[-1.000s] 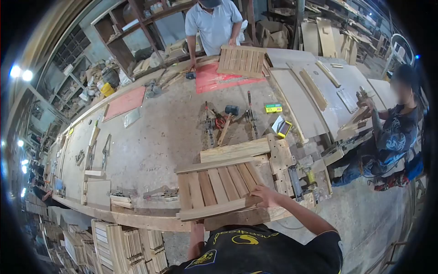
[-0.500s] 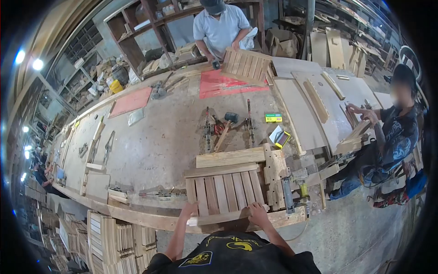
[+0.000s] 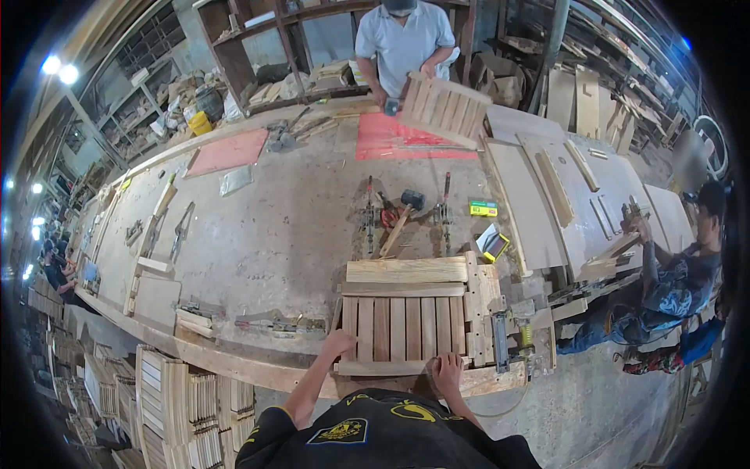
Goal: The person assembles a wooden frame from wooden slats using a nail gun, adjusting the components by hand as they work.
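Note:
A slatted wooden panel [image 3: 400, 330] lies flat at the front edge of the bench, its slats running between two rails. My left hand [image 3: 339, 345] is closed at its front left corner, beside a thin wooden side strip [image 3: 336, 316]. At the front right, the fingers of my right hand [image 3: 448, 372] curl over the front rail. A loose-looking wooden board [image 3: 406, 270] lies along the panel's far side. Against the right end stands a wooden block jig [image 3: 486, 313] with a metal clamp [image 3: 501, 341] beside it.
Beyond the panel lie a mallet [image 3: 412, 200], bar clamps [image 3: 369, 219] and a green-yellow box [image 3: 483, 209]. Across the bench [image 3: 258, 234], a co-worker [image 3: 402, 47] holds another slatted panel [image 3: 445, 109]. Another person [image 3: 687, 270] works at the right. Stacked panels [image 3: 164, 399] stand lower left.
The panel now sits squarer, against the jig and far board, with both hands still at its front corners. The view has shifted. The person at right has lowered and leaned over.

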`<state>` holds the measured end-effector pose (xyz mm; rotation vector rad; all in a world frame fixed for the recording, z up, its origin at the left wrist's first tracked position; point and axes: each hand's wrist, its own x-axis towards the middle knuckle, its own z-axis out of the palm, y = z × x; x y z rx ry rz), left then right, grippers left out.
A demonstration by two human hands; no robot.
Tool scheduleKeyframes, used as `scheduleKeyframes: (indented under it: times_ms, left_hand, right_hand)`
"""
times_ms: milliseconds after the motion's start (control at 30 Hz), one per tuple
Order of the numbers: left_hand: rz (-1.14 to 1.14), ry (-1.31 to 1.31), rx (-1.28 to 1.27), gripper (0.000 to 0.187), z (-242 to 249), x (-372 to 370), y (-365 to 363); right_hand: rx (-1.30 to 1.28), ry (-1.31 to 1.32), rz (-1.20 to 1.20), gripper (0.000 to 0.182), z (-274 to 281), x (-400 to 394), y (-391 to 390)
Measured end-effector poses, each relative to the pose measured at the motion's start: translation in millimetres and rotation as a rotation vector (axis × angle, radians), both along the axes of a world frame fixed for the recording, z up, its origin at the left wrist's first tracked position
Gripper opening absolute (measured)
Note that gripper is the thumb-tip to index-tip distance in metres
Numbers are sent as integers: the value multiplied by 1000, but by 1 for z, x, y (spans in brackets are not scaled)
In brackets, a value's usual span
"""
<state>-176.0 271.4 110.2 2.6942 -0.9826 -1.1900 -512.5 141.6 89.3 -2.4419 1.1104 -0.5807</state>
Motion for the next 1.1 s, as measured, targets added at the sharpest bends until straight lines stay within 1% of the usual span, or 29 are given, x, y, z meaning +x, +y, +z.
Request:
scheduleKeyframes:
  times_ms: [33,67,100,133,167,200,233,267,333,367,433,500,567,600,667,700,800,867,933,1000,1067,1100]
  left_hand:
    - [68,-41,-95,45,4,4,9]
    - [152,-77,-182,44,5,1,22]
    - [198,-188,-185,42,22,-5,28]
    - [239,-299,-169,40,38,-8,32]
    - [254,-321,-136,40,24,-6,42]
    - [265,-350,-113,40,8,-1,48]
    - [230,-318,-147,38,4,0,48]
    - [192,-278,-181,36,-3,-4,49]
    - [216,-263,-389,29,-36,-13,53]
    - [229,-248,-379,29,-44,-17,53]
    - [297,-178,-314,28,-39,-15,45]
    - [265,-158,-275,26,-24,-6,43]
    - [232,-133,-237,24,-20,-5,44]
    - [253,-154,-246,22,-19,-6,45]
    - [305,-180,-249,21,-17,-6,43]
    - [311,-175,-256,21,-21,-6,42]
    - [351,-216,-311,23,-32,-12,47]
    - [283,-178,-419,25,-35,-10,45]
    - [274,-182,-396,24,-37,-9,44]
    - [276,-186,-383,23,-31,-5,39]
    - [349,-38,-447,20,-7,7,50]
    - [459,-156,-497,20,-8,16,58]
  right_hand:
    - [8,16,15,19,-5,1,0]
    - [-43,130,-17,23,-13,3,-2]
    - [-87,247,-33,26,-24,2,1]
    - [-62,284,-42,21,-34,-1,1]
    - [-37,322,-50,18,-40,-2,-1]
    - [-52,345,-52,19,-31,1,0]
    - [-74,363,-62,19,-21,8,-2]
    - [-56,389,-30,19,-26,10,-3]
    - [-28,359,-67,22,-35,4,-5]
    - [-24,377,-55,22,-36,2,-5]
    - [-72,334,-78,22,-39,3,-5]
    - [-48,344,-96,23,-39,3,-3]
    - [52,396,-99,25,-27,7,-3]
    - [-5,323,-108,20,-23,11,-1]
    - [-46,335,-108,21,-24,11,-1]
    - [-78,339,-105,22,-27,10,-2]
    - [-61,376,-96,23,-35,5,-4]
    - [-42,391,-97,24,-36,4,-3]
    - [38,436,-107,27,-34,5,-4]
    - [19,445,-123,26,-30,7,-4]
    - [7,433,-110,25,-24,10,-3]
    - [14,432,-90,25,-22,12,-2]
